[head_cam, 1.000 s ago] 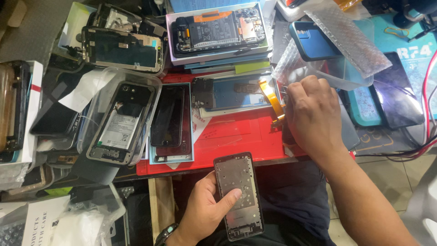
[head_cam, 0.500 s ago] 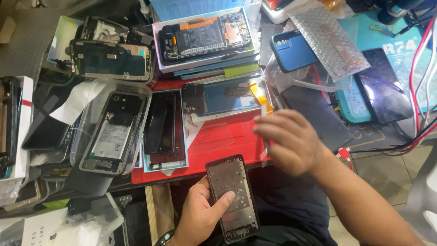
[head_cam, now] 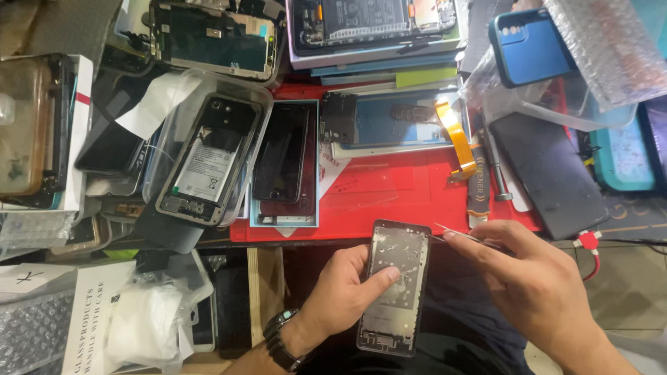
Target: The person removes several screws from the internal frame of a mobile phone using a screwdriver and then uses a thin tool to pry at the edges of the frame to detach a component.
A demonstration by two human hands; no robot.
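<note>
"Cluttered red mat (head_cam: pixel 389 201) covered the counter?"

"Yes. Below its edge, the left hand (head_cam: pixel 340 292) clamped the thin grey metal phone frame (head_cam: pixel 394 286) by its sides; light, stiff, bendable. The right hand (head_cam: pixel 535 278) pinched slim tweezers (head_cam: pixel 464 236)."

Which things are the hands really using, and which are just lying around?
In use:
- phone frame, held by the left hand
- tweezers, pinched in the right hand

Lying about:
- blue phone case
- orange flex cable
- bubble wrap
</note>
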